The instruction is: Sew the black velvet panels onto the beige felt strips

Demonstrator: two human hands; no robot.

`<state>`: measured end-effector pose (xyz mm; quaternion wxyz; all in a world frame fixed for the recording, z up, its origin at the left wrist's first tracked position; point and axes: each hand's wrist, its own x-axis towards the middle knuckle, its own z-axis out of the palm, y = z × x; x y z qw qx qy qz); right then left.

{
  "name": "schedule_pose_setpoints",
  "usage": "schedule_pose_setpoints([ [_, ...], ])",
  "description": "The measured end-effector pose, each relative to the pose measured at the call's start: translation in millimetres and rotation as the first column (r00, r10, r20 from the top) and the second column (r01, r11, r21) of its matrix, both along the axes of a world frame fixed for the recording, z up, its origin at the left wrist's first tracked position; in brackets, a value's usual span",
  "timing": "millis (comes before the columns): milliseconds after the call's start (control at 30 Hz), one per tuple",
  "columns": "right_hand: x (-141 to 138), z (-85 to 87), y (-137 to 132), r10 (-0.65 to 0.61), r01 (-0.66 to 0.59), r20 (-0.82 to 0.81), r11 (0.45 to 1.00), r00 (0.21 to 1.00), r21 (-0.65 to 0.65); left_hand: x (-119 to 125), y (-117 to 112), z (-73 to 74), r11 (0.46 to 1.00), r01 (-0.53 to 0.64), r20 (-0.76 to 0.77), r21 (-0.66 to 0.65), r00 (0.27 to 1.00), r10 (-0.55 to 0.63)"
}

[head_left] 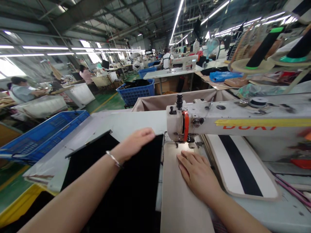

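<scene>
My left hand (137, 142), with a silver bangle at the wrist, is closed at the far edge of a black fabric panel (138, 191); its fingertips are partly hidden. The panel lies left of the sewing head and runs down toward me. My right hand (196, 171) rests flat, fingers stretched out, on a long beige panel (183, 207). That panel's far end is at the needle and presser foot (183, 142) of the sewing machine (233, 118). A second black piece (91, 158) with a stiff edge lies beneath my left forearm.
Right of the needle lies a white panel with a dark stripe (240, 165) and beige binding. Pink-handled scissors (291, 191) are at the right edge. Blue crates (46, 136) and a yellow bin (24, 204) stand left. Thread cones (264, 48) rise at upper right. Other people work farther back.
</scene>
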<state>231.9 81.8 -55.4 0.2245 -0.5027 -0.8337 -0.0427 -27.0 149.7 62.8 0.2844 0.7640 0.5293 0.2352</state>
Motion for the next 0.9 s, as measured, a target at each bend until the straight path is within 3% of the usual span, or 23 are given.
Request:
schedule_pose_setpoints([
  [67, 0, 0.6, 0, 0.000, 0.000, 0.001, 1.000, 1.000, -0.003, 36, -2, -31.5, 0.990, 0.135, -0.080, -0.043, 0.987, -0.138],
  [167, 2, 1.2, 0, 0.000, 0.000, -0.001, 1.000, 1.000, -0.020, 72, 1, -72.4, 0.993, 0.087, -0.178, 0.074, 0.981, -0.073],
  [233, 2, 1.6, 0, 0.007, -0.007, 0.003, 0.999, 1.000, -0.042, 81, 5, -86.5, 0.988, 0.062, -0.199, 0.143, 0.979, -0.033],
  [667, 0, 1.8, 2, -0.011, 0.014, 0.034, 0.997, 0.999, -0.077, 84, 18, -94.0, 0.978, 0.007, -0.241, 0.207, 0.969, 0.044],
  [800, 0, 2.2, 2, -0.023, 0.026, 0.035, 0.997, 0.999, -0.073, 83, 15, -89.9, 0.974, 0.008, -0.249, 0.228, 0.967, 0.050],
  [900, 1, 2.6, 2, -0.008, 0.011, 0.028, 0.997, 1.000, -0.080, 79, 2, -85.1, 0.944, 0.165, -0.273, 0.286, 0.958, -0.085],
])
